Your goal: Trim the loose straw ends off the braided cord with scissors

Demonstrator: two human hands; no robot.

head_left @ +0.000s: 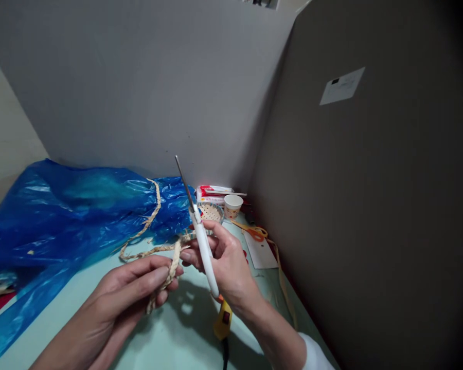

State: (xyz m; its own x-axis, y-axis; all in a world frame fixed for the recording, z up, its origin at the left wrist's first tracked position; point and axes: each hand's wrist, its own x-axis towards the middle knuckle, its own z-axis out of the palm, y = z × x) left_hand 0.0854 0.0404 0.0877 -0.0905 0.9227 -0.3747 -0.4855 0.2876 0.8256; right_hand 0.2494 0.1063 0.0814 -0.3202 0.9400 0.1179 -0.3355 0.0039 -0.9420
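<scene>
My left hand [139, 288] is closed, pinching a braided straw cord [173, 270] between thumb and fingers. From there the cord's loose length [150, 218] runs left over the tabletop and up onto a blue plastic bag. My right hand [227, 257] is closed around a pair of scissors with a white handle [205, 252], seen edge-on, their metal blades [183, 177] pointing up and away. The right thumb and fingertips are close to the frayed part of the cord, beside the left fingers. Whether they touch it I cannot tell.
A blue plastic bag [81, 205] covers the left side. Behind my hands are a woven basket [211, 211], paper cup [233, 205] and red-and-white packet [216, 190]. Orange-handled scissors [257, 234] and white paper [261, 252] lie right. A yellow corded tool [223, 321] lies in front; grey panels [139, 87] enclose the table.
</scene>
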